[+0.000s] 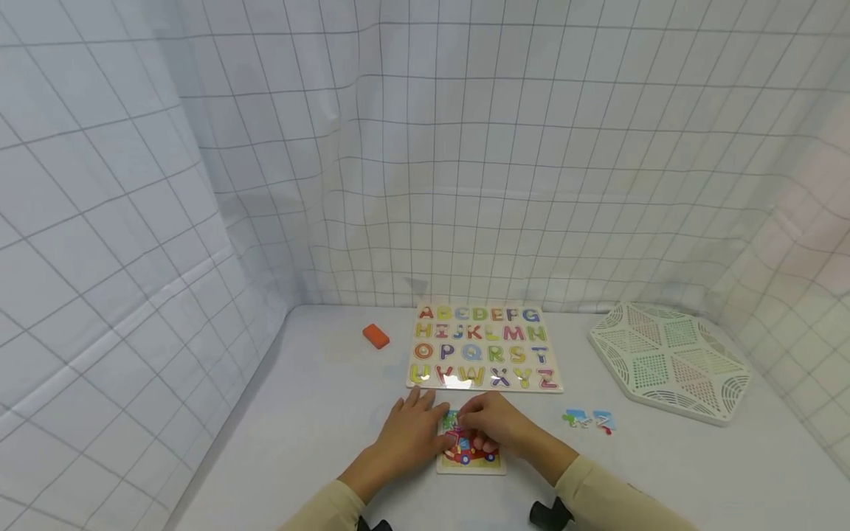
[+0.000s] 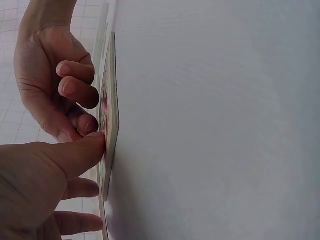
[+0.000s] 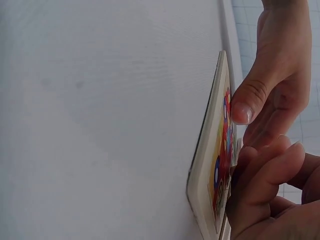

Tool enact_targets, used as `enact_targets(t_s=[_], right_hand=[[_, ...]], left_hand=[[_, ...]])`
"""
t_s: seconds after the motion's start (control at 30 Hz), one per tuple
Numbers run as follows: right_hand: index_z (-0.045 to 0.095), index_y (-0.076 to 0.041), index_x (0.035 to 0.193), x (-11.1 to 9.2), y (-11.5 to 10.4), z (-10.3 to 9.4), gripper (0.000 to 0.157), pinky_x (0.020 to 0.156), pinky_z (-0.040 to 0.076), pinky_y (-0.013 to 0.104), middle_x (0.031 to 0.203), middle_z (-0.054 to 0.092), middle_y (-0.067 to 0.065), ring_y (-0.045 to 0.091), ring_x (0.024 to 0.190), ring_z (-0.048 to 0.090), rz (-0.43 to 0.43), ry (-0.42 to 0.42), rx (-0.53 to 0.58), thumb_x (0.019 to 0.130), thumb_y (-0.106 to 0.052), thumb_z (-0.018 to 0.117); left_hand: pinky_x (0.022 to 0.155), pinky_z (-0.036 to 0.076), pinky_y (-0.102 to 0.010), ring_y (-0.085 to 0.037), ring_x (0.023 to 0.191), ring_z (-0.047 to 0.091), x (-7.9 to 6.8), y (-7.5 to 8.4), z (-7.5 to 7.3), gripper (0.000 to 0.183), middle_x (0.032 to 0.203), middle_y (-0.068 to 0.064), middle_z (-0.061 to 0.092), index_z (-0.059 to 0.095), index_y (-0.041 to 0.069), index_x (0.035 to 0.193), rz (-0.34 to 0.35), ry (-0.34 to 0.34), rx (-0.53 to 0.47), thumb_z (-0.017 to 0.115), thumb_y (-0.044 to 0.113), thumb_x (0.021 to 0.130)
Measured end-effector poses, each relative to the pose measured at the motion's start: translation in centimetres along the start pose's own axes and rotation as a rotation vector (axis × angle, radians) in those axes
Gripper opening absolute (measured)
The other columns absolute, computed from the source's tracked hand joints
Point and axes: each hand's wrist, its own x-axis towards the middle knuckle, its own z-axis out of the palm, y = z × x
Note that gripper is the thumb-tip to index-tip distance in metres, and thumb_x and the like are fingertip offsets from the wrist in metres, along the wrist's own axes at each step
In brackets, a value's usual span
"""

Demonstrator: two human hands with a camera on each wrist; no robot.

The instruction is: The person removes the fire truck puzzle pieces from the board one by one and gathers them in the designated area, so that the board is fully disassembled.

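Note:
A small wooden jigsaw board (image 1: 473, 470) with a red vehicle picture lies flat on the table. My left hand (image 1: 413, 428) rests along its left side, fingers extended, the thumb (image 2: 90, 147) pressing on the picture near the edge. Over the upper part of the board, my right hand (image 1: 494, 422) has its thumb and index finger pinched together at a puzzle piece, which they mostly hide. The right hand's other fingers (image 3: 270, 185) curl above the picture. Two loose jigsaw pieces, one (image 1: 578, 418) with green and one (image 1: 604, 421) with red, lie to the right.
Behind the jigsaw board lies a wooden alphabet board (image 1: 485, 346) full of coloured letters. An orange block (image 1: 376, 336) sits at the back left. A white patterned plastic tray (image 1: 671, 363) lies at the right. Gridded white cloth (image 1: 425, 162) encloses the table's back and sides.

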Motion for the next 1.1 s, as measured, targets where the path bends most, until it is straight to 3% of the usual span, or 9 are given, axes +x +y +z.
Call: enact_targets(t_s=[0.47,1.1], right_hand=[[0.064,-0.001,0.106,0.07,-0.24,0.67,0.015,0.049,0.05,0.019,0.082,0.065,0.008,0.01,0.055,0.056,-0.005,0.027,0.006,0.097,-0.012,0.068],[0.065,-0.002,0.101,0.35,-0.11,0.85,0.009,0.05,0.051,0.02,0.079,0.063,0.006,0.012,0.058,0.059,-0.063,0.055,-0.041,0.094,-0.006,0.069]], left_hand=[[0.111,0.034,-0.068,-0.049,0.145,0.036,0.19,-0.09,0.05,0.06,0.15,-0.021,0.052,0.066,0.013,0.136,-0.013,0.008,-0.008,0.075,0.05,0.089],[0.11,0.035,-0.068,-0.051,0.144,0.037,0.5,-0.09,0.11,0.066,0.15,-0.023,0.051,0.065,0.014,0.136,-0.032,0.034,-0.016,0.081,0.049,0.083]])
